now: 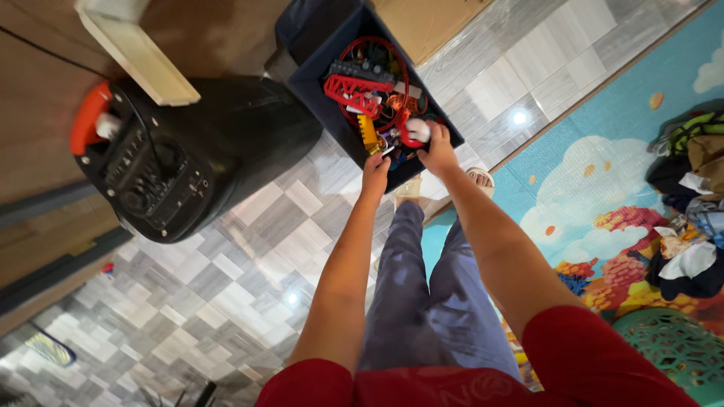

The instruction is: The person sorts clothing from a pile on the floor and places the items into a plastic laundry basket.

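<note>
Two bare arms reach down and away from us, over grey trousers (422, 301) and sandalled feet (480, 179) on the pale tiled floor (241, 301). Left hand (375, 170): fingers curled over the near rim of a dark blue fabric bin (317, 90), closed on that edge. Right hand (437, 147): closed round a small red and white toy (414, 132) at the bin's near corner, fingers wrapped tight; we cannot tell the toy's shape or which way it points. The bin sits on the floor just ahead of the feet, its long axis running from near right to far left, heaped with red, yellow and grey toy parts (362, 87). Left of it stands a big black speaker (196, 151) with an orange handle. At right, a cartoon play mat (596, 173) carries a clothes pile (690, 203) and a green basket (671, 347).
</note>
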